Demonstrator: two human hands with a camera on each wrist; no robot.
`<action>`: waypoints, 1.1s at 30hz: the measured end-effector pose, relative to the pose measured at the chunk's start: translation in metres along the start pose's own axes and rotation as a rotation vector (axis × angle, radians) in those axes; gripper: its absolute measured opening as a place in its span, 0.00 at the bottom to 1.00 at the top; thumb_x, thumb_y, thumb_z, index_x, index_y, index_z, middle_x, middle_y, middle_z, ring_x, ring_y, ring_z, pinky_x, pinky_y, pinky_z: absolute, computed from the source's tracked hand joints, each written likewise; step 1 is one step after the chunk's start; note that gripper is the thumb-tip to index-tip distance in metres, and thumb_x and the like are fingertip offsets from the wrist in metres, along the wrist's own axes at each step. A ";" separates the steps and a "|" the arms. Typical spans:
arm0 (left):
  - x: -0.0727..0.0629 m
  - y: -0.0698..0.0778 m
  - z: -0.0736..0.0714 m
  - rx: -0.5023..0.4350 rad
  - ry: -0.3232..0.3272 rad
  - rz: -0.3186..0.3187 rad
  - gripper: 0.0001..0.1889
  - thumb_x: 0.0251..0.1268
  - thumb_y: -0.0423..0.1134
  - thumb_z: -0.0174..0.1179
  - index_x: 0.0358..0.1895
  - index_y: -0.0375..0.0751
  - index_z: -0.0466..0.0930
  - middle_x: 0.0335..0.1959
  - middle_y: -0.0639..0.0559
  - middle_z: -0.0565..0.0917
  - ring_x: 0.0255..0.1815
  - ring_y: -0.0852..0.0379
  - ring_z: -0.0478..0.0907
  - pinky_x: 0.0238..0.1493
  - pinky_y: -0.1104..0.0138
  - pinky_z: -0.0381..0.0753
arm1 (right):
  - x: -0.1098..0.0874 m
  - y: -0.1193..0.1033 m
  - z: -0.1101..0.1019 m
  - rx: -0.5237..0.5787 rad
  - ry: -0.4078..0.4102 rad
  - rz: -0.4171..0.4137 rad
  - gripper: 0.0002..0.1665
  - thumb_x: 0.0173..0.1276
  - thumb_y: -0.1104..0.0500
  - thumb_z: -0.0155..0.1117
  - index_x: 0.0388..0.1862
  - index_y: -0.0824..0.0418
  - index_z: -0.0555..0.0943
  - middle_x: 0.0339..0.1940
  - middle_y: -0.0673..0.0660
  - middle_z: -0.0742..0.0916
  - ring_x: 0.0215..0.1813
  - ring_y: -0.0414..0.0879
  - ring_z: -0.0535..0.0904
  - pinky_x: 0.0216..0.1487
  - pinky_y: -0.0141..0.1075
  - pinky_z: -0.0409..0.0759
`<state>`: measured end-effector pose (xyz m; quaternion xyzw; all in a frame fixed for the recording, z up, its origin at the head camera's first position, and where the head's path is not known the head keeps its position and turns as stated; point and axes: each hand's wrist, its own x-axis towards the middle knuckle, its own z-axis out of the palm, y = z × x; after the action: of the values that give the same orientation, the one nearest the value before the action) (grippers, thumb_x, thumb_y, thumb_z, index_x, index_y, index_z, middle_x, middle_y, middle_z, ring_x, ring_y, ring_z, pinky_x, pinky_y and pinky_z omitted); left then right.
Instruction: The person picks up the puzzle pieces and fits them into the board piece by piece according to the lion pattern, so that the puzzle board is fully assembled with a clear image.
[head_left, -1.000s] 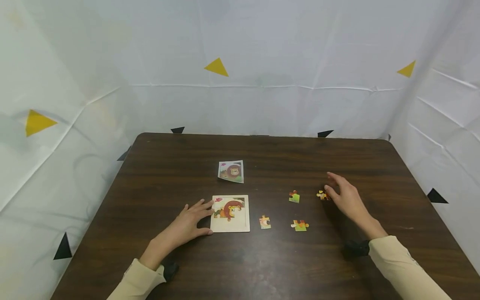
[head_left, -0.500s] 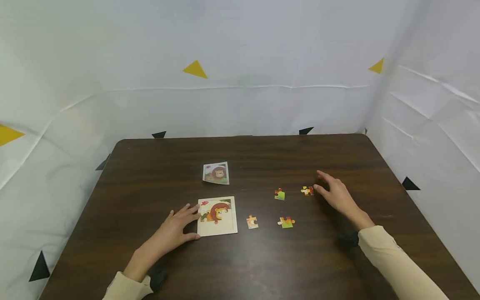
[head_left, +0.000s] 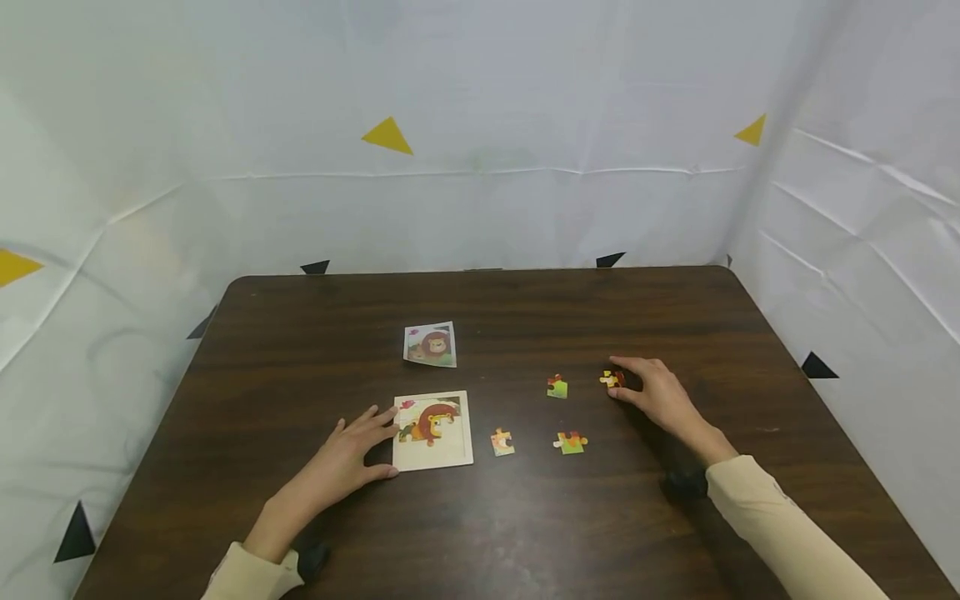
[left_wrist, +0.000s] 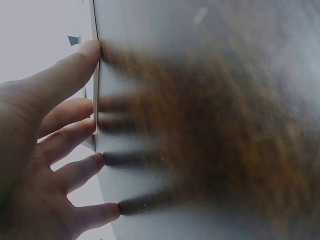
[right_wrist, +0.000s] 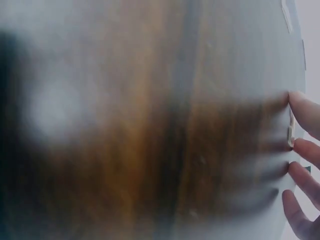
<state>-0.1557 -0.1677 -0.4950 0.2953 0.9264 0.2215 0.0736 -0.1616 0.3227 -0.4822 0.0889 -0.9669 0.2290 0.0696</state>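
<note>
My left hand (head_left: 352, 454) rests at the left edge of a square puzzle board (head_left: 450, 454), its fingers spread and the thumb by the lower left corner. Several pieces of a lion picture sit in the upper part of the board. To the right, thumb and index finger of my right hand (head_left: 663, 404) stand either side of a yellow and red puzzle piece (head_left: 611, 380) on the table. In the right wrist view that piece (right_wrist: 291, 131) shows edge-on between thumb and index finger. The left wrist view shows my left thumb (left_wrist: 80, 60) against the board's edge (left_wrist: 95, 75).
Three other loose puzzle pieces lie between board and right hand: a red and green one (head_left: 557, 387), an orange and green one (head_left: 572, 443) and a pale orange one (head_left: 502, 442). A lion picture card (head_left: 430, 346) lies behind the board on the dark wooden table (head_left: 330, 333).
The head view has swung right. My right hand has moved from the right side of the yellow and red piece to straddle it with thumb and index finger. The left hand stays at the board.
</note>
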 end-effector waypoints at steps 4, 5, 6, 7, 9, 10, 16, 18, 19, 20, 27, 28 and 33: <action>-0.001 0.002 -0.002 -0.008 0.000 0.000 0.34 0.54 0.48 0.70 0.64 0.40 0.74 0.72 0.44 0.65 0.73 0.39 0.56 0.63 0.30 0.49 | -0.002 -0.001 0.005 -0.001 0.065 -0.061 0.29 0.58 0.60 0.73 0.59 0.64 0.79 0.54 0.64 0.84 0.53 0.62 0.75 0.51 0.58 0.74; -0.001 0.003 -0.003 -0.009 -0.001 0.001 0.34 0.54 0.48 0.70 0.64 0.40 0.74 0.72 0.44 0.65 0.73 0.38 0.56 0.63 0.30 0.49 | -0.003 -0.001 0.006 -0.002 0.081 -0.073 0.28 0.58 0.61 0.73 0.58 0.65 0.79 0.53 0.64 0.84 0.52 0.61 0.76 0.50 0.58 0.75; -0.001 0.003 -0.003 -0.010 -0.001 0.002 0.34 0.54 0.48 0.70 0.64 0.40 0.74 0.71 0.44 0.65 0.73 0.38 0.56 0.62 0.30 0.49 | -0.003 -0.001 0.006 -0.003 0.095 -0.083 0.27 0.58 0.62 0.73 0.57 0.65 0.80 0.52 0.64 0.85 0.51 0.61 0.76 0.49 0.58 0.75; -0.001 0.003 -0.003 -0.011 -0.002 0.001 0.34 0.54 0.48 0.70 0.64 0.40 0.74 0.71 0.44 0.65 0.73 0.38 0.56 0.62 0.30 0.49 | -0.004 -0.001 0.006 -0.004 0.111 -0.096 0.26 0.57 0.63 0.73 0.56 0.65 0.80 0.51 0.64 0.85 0.51 0.61 0.77 0.48 0.58 0.76; 0.000 0.003 -0.003 -0.010 -0.005 -0.002 0.34 0.54 0.48 0.70 0.65 0.40 0.74 0.72 0.44 0.65 0.74 0.39 0.55 0.63 0.30 0.49 | -0.006 -0.002 0.007 -0.010 0.139 -0.119 0.25 0.57 0.65 0.73 0.55 0.66 0.81 0.49 0.64 0.86 0.49 0.61 0.79 0.45 0.57 0.77; 0.000 0.004 -0.003 -0.008 -0.006 -0.001 0.34 0.54 0.49 0.70 0.65 0.40 0.74 0.72 0.45 0.65 0.74 0.39 0.55 0.63 0.30 0.49 | -0.007 -0.002 0.007 -0.012 0.151 -0.129 0.24 0.56 0.66 0.72 0.54 0.66 0.82 0.48 0.64 0.86 0.49 0.61 0.79 0.44 0.57 0.78; 0.001 0.002 -0.002 -0.002 -0.006 -0.009 0.34 0.54 0.49 0.70 0.65 0.41 0.74 0.72 0.46 0.65 0.74 0.40 0.55 0.63 0.31 0.49 | -0.008 -0.002 0.009 -0.010 0.186 -0.177 0.22 0.55 0.70 0.71 0.52 0.66 0.83 0.45 0.63 0.87 0.47 0.60 0.81 0.43 0.56 0.79; 0.001 0.001 -0.002 -0.002 -0.001 -0.007 0.34 0.54 0.49 0.70 0.65 0.41 0.74 0.72 0.46 0.65 0.74 0.40 0.56 0.63 0.31 0.49 | -0.007 -0.002 0.010 -0.014 0.192 -0.189 0.21 0.55 0.71 0.71 0.51 0.66 0.83 0.45 0.63 0.87 0.46 0.60 0.82 0.42 0.55 0.79; 0.000 0.001 -0.002 0.002 0.001 -0.004 0.34 0.54 0.49 0.70 0.64 0.41 0.74 0.72 0.46 0.65 0.74 0.40 0.56 0.63 0.31 0.50 | -0.007 -0.001 0.011 -0.018 0.193 -0.195 0.21 0.55 0.71 0.71 0.50 0.66 0.84 0.45 0.62 0.87 0.45 0.59 0.82 0.41 0.55 0.80; 0.000 0.001 -0.002 0.003 0.004 -0.003 0.34 0.54 0.49 0.70 0.64 0.41 0.74 0.72 0.46 0.65 0.74 0.40 0.56 0.63 0.31 0.50 | -0.006 -0.001 0.011 -0.024 0.196 -0.202 0.21 0.55 0.71 0.71 0.50 0.66 0.84 0.44 0.62 0.87 0.44 0.58 0.82 0.40 0.54 0.80; -0.001 0.000 -0.001 0.004 -0.005 0.004 0.33 0.55 0.49 0.69 0.64 0.40 0.75 0.72 0.46 0.65 0.74 0.40 0.55 0.63 0.30 0.50 | -0.007 -0.001 0.015 -0.083 0.214 -0.249 0.21 0.54 0.71 0.72 0.49 0.66 0.84 0.43 0.62 0.88 0.40 0.56 0.82 0.35 0.51 0.81; -0.001 0.000 -0.001 0.003 -0.008 0.003 0.33 0.55 0.50 0.69 0.64 0.41 0.75 0.72 0.46 0.65 0.74 0.40 0.55 0.63 0.30 0.50 | -0.007 -0.002 0.015 -0.095 0.218 -0.254 0.21 0.54 0.71 0.72 0.49 0.66 0.84 0.43 0.62 0.88 0.40 0.57 0.82 0.34 0.51 0.81; 0.000 0.000 -0.002 0.011 -0.008 0.000 0.33 0.56 0.51 0.69 0.64 0.41 0.75 0.72 0.46 0.64 0.74 0.40 0.55 0.63 0.31 0.50 | -0.007 -0.007 0.012 -0.131 0.232 -0.265 0.23 0.54 0.70 0.73 0.52 0.66 0.83 0.42 0.63 0.88 0.38 0.58 0.83 0.31 0.51 0.80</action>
<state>-0.1561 -0.1679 -0.4933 0.2965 0.9274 0.2151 0.0757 -0.1546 0.3115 -0.4911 0.1837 -0.9450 0.1631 0.2157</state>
